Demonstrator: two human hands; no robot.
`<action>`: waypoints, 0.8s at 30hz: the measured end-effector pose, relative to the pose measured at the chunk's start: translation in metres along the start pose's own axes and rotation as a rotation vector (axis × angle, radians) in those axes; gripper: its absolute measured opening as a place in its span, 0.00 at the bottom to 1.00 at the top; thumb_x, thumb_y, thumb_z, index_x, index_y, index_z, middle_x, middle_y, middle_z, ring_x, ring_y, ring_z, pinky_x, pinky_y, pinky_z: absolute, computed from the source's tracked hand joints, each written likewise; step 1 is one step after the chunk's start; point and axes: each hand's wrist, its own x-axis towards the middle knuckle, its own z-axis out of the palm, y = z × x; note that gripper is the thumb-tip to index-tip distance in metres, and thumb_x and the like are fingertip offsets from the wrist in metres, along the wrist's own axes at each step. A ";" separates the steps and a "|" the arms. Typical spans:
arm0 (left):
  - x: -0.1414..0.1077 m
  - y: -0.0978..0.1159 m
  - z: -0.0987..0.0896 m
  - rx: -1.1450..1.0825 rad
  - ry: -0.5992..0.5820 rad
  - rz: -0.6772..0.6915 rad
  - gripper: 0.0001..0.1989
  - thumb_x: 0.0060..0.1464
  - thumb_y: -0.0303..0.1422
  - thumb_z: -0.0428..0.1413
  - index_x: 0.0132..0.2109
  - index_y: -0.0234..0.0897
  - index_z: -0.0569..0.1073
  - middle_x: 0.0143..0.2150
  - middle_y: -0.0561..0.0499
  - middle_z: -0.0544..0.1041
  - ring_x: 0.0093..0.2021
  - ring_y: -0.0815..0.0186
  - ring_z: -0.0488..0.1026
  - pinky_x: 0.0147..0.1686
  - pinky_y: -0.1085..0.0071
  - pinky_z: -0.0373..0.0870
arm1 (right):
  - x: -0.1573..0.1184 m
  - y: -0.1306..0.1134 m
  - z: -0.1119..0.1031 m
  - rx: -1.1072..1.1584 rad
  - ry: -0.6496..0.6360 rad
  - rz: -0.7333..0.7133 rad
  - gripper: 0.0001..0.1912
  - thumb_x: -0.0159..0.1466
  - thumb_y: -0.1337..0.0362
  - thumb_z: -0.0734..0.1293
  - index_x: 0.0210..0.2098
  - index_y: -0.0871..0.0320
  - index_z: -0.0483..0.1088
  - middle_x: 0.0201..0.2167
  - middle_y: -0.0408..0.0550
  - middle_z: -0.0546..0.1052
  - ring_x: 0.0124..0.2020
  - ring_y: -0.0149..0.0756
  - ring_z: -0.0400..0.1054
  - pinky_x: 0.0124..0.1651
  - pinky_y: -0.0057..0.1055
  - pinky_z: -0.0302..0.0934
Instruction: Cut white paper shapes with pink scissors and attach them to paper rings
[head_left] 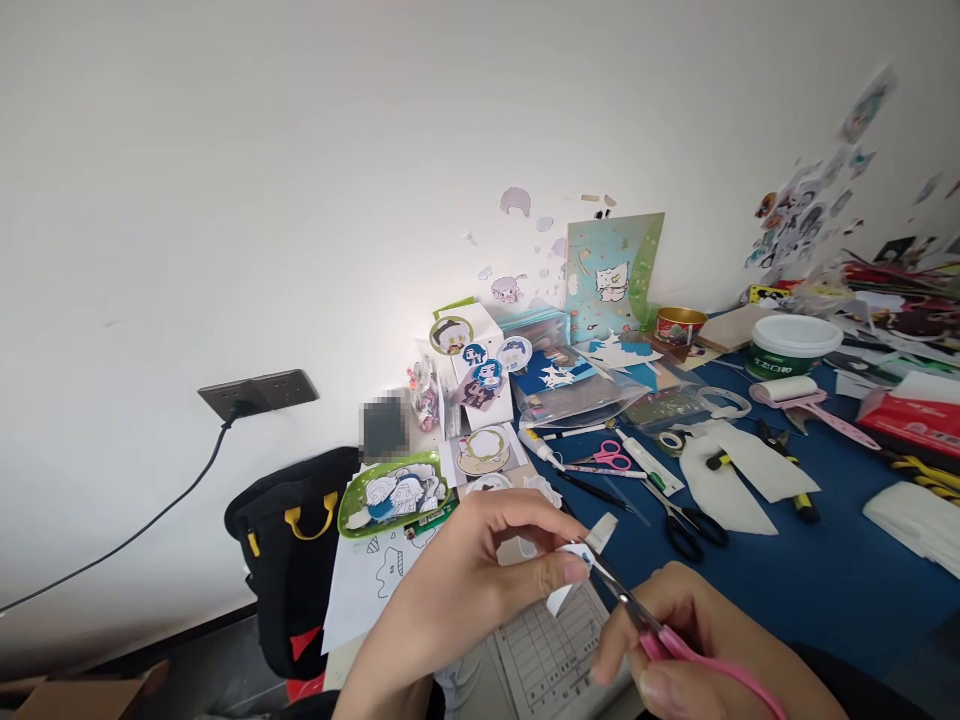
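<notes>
Between its thumb and fingers, my left hand pinches a small piece of white paper with a bit of dark print. My right hand grips a pair of pink-handled scissors. Their blades point up and left and meet the paper beside my left fingertips; whether they are parted I cannot tell. Below both hands lies a printed grid sheet. Just past my left hand sits a green tray holding paper cutouts.
Black scissors, another pink pair, white paper sheets and a lint roller lie on the blue mat. Farther back stand a white-lidded tub and a gold tin. A black bag hangs at left below a wall socket.
</notes>
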 end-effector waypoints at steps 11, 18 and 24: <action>0.000 -0.004 0.000 0.008 -0.049 -0.076 0.07 0.48 0.33 0.63 0.35 0.35 0.79 0.31 0.50 0.75 0.31 0.67 0.68 0.33 0.72 0.65 | -0.006 -0.002 -0.009 -0.173 0.018 -0.029 0.22 0.61 0.52 0.66 0.41 0.66 0.76 0.12 0.36 0.60 0.11 0.19 0.52 0.13 0.18 0.43; 0.008 -0.037 0.010 -0.151 -0.069 -0.307 0.12 0.40 0.38 0.67 0.31 0.33 0.80 0.21 0.53 0.71 0.24 0.70 0.65 0.27 0.74 0.62 | 0.003 0.039 -0.019 -0.060 0.069 0.033 0.21 0.59 0.51 0.68 0.38 0.66 0.73 0.09 0.31 0.57 0.09 0.20 0.48 0.14 0.19 0.45; -0.001 -0.083 0.016 -0.208 0.033 -0.441 0.16 0.35 0.39 0.68 0.32 0.33 0.80 0.28 0.51 0.77 0.28 0.69 0.69 0.32 0.72 0.63 | 0.013 0.071 -0.022 -0.005 0.102 0.100 0.27 0.54 0.44 0.69 0.36 0.64 0.69 0.07 0.28 0.54 0.08 0.19 0.45 0.12 0.20 0.39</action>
